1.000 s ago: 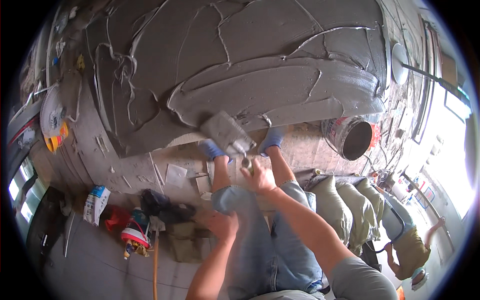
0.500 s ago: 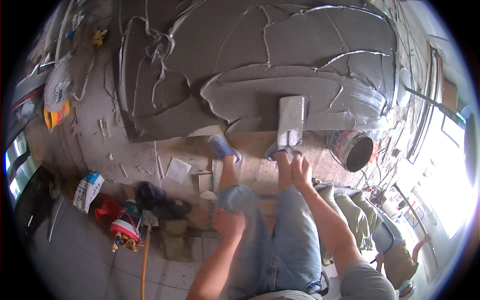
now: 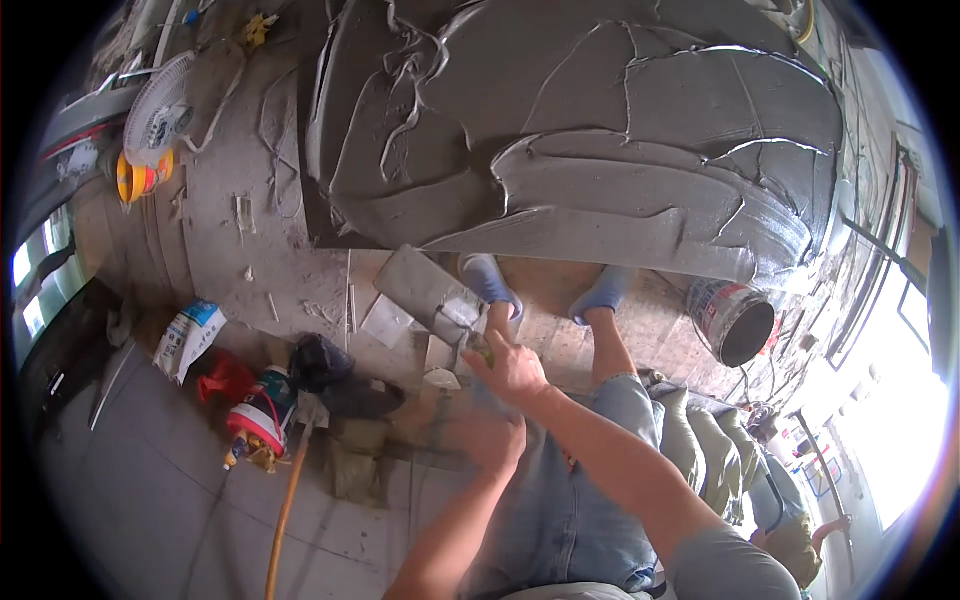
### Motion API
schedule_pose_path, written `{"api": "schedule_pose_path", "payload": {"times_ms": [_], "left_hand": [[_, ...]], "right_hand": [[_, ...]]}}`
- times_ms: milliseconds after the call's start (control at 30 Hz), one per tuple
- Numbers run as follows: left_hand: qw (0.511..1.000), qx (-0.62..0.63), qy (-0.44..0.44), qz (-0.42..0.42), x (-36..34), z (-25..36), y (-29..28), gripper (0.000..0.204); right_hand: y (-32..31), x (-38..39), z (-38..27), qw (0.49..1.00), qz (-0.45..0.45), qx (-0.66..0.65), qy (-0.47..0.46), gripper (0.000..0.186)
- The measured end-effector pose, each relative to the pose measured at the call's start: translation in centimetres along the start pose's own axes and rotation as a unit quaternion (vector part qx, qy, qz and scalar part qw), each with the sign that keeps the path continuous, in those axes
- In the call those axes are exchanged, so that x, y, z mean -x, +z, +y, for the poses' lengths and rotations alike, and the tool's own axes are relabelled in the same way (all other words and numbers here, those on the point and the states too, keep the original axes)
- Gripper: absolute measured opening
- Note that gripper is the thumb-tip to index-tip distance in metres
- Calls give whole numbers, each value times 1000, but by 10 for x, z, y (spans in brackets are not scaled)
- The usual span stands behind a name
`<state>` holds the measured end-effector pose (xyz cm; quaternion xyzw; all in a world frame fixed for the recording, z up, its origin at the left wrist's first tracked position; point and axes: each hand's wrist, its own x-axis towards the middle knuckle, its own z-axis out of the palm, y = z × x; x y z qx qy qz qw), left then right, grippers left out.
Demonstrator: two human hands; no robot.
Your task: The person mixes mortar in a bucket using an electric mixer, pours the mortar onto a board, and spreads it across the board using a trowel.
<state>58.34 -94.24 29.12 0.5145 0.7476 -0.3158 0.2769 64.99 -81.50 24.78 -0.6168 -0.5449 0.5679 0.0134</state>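
My right hand (image 3: 512,376) is closed round the handle of a flat steel trowel (image 3: 425,285). The trowel's long rectangular blade lies over the floor, off the near edge of the wet grey mortar bed (image 3: 560,180). Ridges and smooth swept patches mark the mortar's surface. Close to my right wrist, over my thigh, is my left hand (image 3: 492,440); motion smears its fingers and I see nothing in it. My feet in blue-grey shoes (image 3: 605,292) stand at the mortar's near edge.
A round bucket (image 3: 745,330) lies tipped by the mortar's near right corner. Full green sacks (image 3: 705,445) stand right of my legs, with another person (image 3: 790,530) beyond. At left are a red-rimmed bucket (image 3: 258,425), a wooden pole (image 3: 285,520) and a fan (image 3: 160,115).
My right hand has brought the trowel from the mortar's near edge leftward and back across my body. My left hand has moved slightly right. The view has shifted left.
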Motion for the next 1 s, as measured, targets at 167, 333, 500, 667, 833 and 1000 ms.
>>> {"api": "schedule_pose_path", "payload": {"times_ms": [167,333,500,667,833,1000], "left_hand": [[999,-33,-20,8,8,-18,34,70],[999,6,-34,-36,6,-16,40,72],[991,83,-52,-87,0,-36,34,66],[993,120,-10,-17,-1,-31,22,62],[975,220,7,-40,-4,-32,43,61],[980,140,-79,-119,-6,-17,34,69]], "right_hand": [[3,-49,-12,995,55,-57,61,47],[46,-64,-29,995,73,-37,53,47],[77,-73,-87,994,-102,-1,26,59],[84,-75,-106,992,-123,15,-7,56],[73,-78,-110,996,-80,38,-22,53],[68,-104,-91,998,17,62,11,50]]}}
